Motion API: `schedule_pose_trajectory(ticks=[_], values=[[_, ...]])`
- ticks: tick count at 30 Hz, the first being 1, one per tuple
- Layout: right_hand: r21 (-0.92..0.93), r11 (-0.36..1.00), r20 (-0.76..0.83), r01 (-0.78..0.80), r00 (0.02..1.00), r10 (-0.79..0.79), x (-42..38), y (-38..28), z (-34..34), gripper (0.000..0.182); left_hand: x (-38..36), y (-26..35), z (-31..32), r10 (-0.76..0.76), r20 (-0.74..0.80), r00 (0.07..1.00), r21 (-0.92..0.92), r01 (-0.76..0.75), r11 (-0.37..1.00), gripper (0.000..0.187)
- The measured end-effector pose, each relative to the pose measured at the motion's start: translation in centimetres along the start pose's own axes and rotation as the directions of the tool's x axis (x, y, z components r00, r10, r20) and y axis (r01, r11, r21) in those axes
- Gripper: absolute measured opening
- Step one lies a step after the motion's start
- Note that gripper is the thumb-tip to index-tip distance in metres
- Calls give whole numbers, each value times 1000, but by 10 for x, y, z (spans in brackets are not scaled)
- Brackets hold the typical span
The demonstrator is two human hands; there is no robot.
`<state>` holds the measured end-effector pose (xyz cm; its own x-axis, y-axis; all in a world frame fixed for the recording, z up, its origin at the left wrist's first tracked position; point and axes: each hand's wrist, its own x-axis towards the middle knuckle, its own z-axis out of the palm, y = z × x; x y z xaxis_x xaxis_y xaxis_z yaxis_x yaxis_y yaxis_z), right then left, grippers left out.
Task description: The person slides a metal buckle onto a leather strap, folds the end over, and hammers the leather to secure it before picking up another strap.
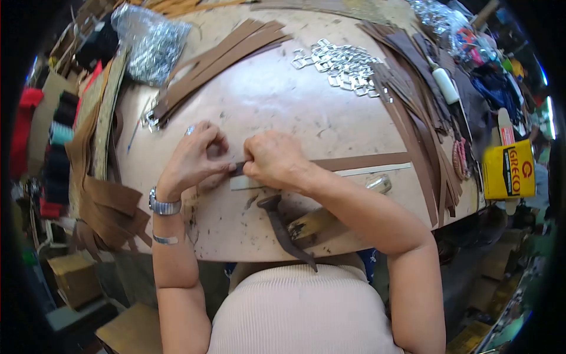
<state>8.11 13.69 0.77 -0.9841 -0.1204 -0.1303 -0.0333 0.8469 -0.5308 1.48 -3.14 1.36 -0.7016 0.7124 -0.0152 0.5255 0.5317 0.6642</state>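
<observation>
A long brown leather strap (pixel 359 161) lies across the table and runs under my right hand (pixel 275 154). That hand is closed on the strap close to its left end. My left hand (pixel 201 154), with a ring and a wristwatch, pinches the strap's dark end between thumb and finger. The fingertips of both hands partly hide this end. Just below the strap is a pale, narrow flat strip (pixel 377 169). Nearer my body rests a hammer with a dark iron head (pixel 279 227) and a worn wooden handle (pixel 321 226), partly covered by my right forearm.
Brown leather straps (pixel 218 62) and a bag of metal pieces (pixel 144 47) lie back left. Metal buckles (pixel 348 65) are heaped at the back. More straps (pixel 413 112), a white bottle (pixel 445 85) and a yellow can (pixel 509 170) stand right. Leather pieces (pixel 109 206) hang left.
</observation>
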Motion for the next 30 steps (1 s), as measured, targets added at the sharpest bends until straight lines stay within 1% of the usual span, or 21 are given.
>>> schedule_pose_trajectory(ticks=[1,2,5,6,8,10,12,13,16,19,20,23,24,27,28,29,30], values=[[32,999,-14,39,999,-39,-1,2,-4,14,3,0,-3,-54,52,997,-41,56,998,31],[90,994,-16,62,998,-61,-5,5,-12,14,7,-8,-5,-62,67,996,-137,71,988,31],[158,976,-150,153,980,-129,-18,17,-36,14,29,2,-5,-115,88,989,-303,136,943,27],[156,974,-193,165,972,-134,-25,22,-47,13,41,9,-5,13,49,999,-81,-9,997,25],[250,961,-275,116,960,-44,-37,37,-57,12,72,23,2,105,91,990,6,-106,994,23],[365,926,-351,90,935,47,-46,52,-65,10,108,23,21,259,-68,963,59,-256,965,22],[493,865,-417,98,898,136,-52,67,-69,8,147,22,38,418,-165,893,244,-374,895,22],[551,828,-420,108,892,164,-54,72,-73,7,158,20,44,498,-203,843,337,-417,844,22],[683,714,-433,151,872,230,-59,83,-87,6,176,20,51,478,-153,865,457,-367,810,17],[707,683,-459,183,853,247,-62,89,-94,6,173,30,49,362,-96,927,541,-256,801,14],[724,666,-442,180,862,247,-64,89,-96,7,171,28,50,430,-135,893,558,-291,778,8],[735,650,-435,191,868,238,-61,91,-92,7,164,22,51,447,-111,888,647,-277,711,8],[707,676,-464,207,857,223,-59,94,-88,8,159,24,50,432,-72,899,669,-278,689,8],[744,651,-408,150,874,265,-57,94,-86,7,134,36,46,324,-209,923,402,-221,889,6],[744,646,-409,171,881,239,-56,96,-83,7,121,48,43,190,-217,958,224,-140,964,8],[755,632,-398,175,889,229,-55,94,-82,7,109,54,40,102,-195,976,-16,-107,994,10],[768,615,-383,177,898,219,-55,91,-81,7,97,59,39,17,-152,988,-255,-56,965,11]])
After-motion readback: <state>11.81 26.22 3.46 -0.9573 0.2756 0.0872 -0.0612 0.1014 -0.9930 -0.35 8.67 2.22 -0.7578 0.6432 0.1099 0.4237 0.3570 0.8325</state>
